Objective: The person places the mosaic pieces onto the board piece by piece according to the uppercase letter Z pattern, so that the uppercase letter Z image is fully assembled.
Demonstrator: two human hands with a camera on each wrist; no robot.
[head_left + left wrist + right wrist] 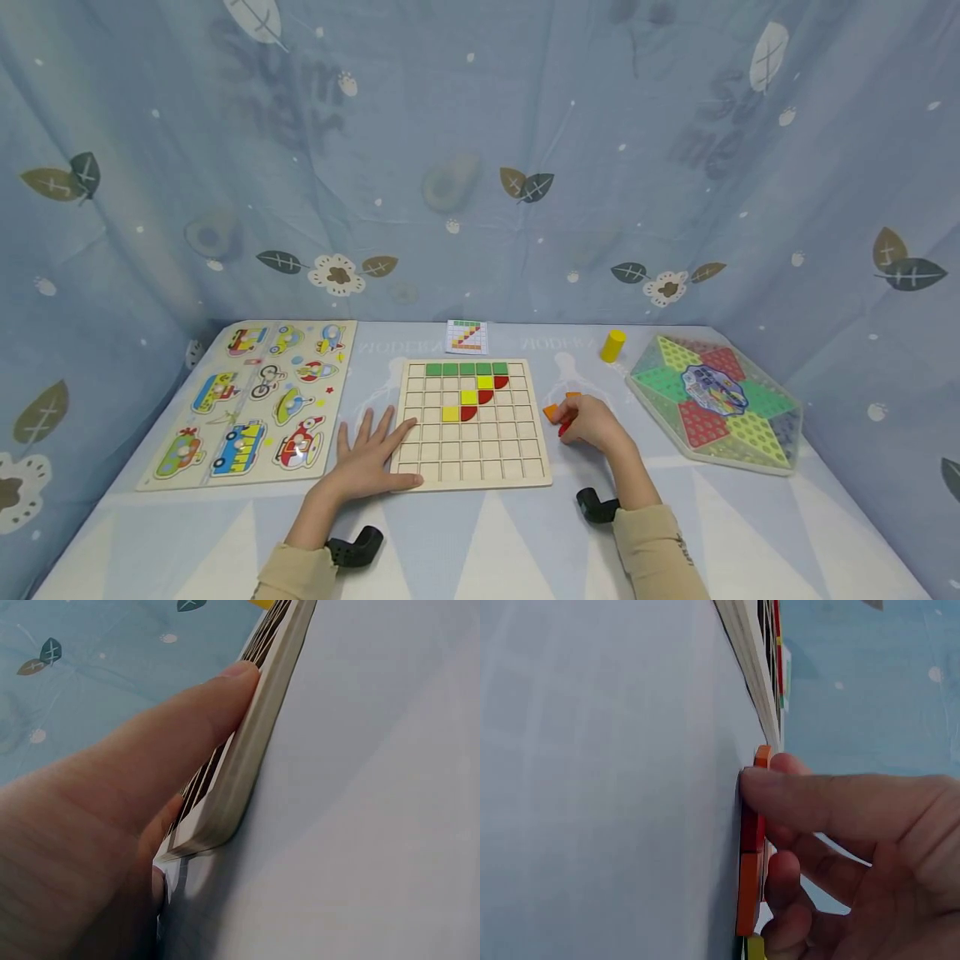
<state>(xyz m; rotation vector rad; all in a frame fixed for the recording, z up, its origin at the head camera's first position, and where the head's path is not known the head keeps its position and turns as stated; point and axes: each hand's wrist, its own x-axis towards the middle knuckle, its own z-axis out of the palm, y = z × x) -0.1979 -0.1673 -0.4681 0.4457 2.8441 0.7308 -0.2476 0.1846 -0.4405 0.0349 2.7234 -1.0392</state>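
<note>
A wooden grid board (480, 454) lies on the table. Across its top runs a row of green squares (467, 369), and below them three yellow squares (468, 397) and three red quarter-round tiles (486, 397) step down to the left. My left hand (367, 465), fingers spread, rests over the board's lower left edge; in the left wrist view its thumb (195, 705) lies along the rim. Right of the board, my right hand (592, 421) pinches a red tile (752, 825) low at the table, beside orange tiles (748, 892). Its fingers partly hide these tiles.
Behind the board lies a small pattern card (467, 337). A yellow cylinder (612, 346) is at the back right, near a hexagonal Chinese checkers box (716, 400). On the left is a vehicle picture puzzle (255, 400). A patterned curtain (465, 167) closes off the back.
</note>
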